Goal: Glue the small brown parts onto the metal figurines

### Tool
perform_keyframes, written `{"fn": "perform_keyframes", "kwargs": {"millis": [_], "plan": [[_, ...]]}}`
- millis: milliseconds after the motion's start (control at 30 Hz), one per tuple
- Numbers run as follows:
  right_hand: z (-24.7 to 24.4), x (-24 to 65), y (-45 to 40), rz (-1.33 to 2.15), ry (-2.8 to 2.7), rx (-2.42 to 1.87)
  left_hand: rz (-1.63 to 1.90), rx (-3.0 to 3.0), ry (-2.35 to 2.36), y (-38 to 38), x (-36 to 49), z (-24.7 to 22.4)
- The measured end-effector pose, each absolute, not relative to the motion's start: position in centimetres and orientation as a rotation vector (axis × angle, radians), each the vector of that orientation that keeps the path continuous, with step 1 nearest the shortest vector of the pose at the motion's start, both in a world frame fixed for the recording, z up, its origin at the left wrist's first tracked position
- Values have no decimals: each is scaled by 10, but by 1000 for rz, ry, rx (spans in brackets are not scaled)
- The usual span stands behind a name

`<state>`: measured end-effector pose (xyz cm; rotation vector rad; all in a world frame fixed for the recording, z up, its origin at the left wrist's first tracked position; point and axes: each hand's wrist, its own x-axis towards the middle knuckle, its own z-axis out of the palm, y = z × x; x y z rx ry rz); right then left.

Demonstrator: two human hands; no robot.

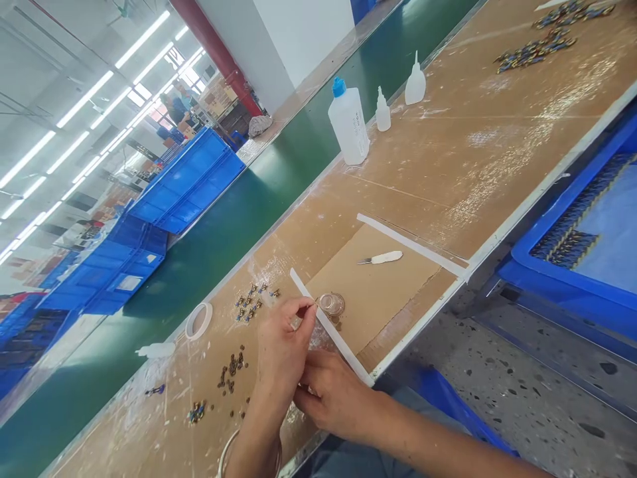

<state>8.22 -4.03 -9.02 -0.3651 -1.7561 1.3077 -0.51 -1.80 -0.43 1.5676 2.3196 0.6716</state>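
At the near edge of the workbench [428,159], pinching a tiny piece [315,303] with the left hand [281,338], by thumb and forefinger pressed together, just beside one small round dish [342,305], with contents too unclear to tell. Curling the right hand [338,395] on the near side, with a grip impossible to tell. Now counting: far side, one large blue-capped bottle [349,126], two small nozzle bottles [383,118]; left, one tape roll [210,312]; right, one blue tray [567,273], holding many dark parts [565,249] in rows.
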Motion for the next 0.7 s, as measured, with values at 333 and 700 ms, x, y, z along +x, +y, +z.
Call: {"fn": "perform_keyframes", "kwargs": {"millis": [333,700], "plan": [[-84,93,-40,1385,-1798,-334,1300,574,2186,-117,-42,-2],[-88,101,-41,1203,-1897,-304,1510,-39,2174,-219,-66,-15]]}}
